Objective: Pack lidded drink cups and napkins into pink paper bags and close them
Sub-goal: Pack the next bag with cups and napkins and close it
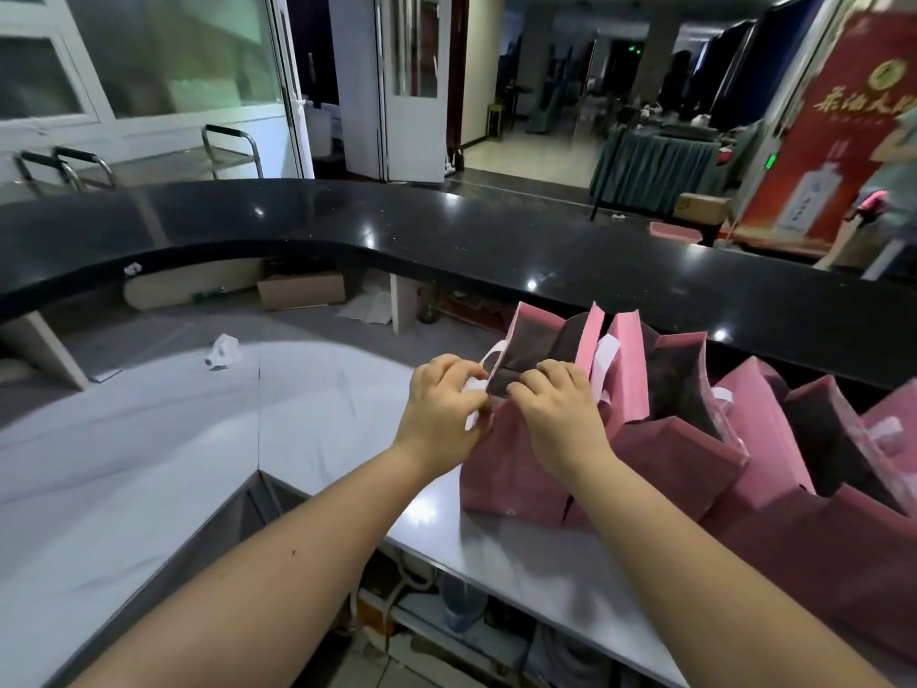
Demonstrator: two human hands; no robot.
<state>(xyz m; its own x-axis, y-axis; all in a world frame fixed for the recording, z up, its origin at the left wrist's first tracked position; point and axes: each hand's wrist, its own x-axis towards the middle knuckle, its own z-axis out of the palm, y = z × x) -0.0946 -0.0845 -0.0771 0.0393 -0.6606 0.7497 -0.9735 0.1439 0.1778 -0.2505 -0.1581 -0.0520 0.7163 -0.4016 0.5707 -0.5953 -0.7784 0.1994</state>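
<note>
A pink paper bag (501, 469) stands on the grey worktop (307, 419), leftmost in a row of several pink bags. My left hand (441, 414) pinches the near top edge of this bag and its white handle (479, 389). My right hand (556, 409) grips the same top edge just to the right. The bag's mouth is partly open, its far wall (541, 335) upright. Its contents are hidden. No cups or napkins show.
More pink bags (774, 439) crowd the worktop to the right. A raised black counter (446, 230) curves behind. A crumpled white paper (223, 351) lies on the worktop at left. Boxes and clutter sit under the counter.
</note>
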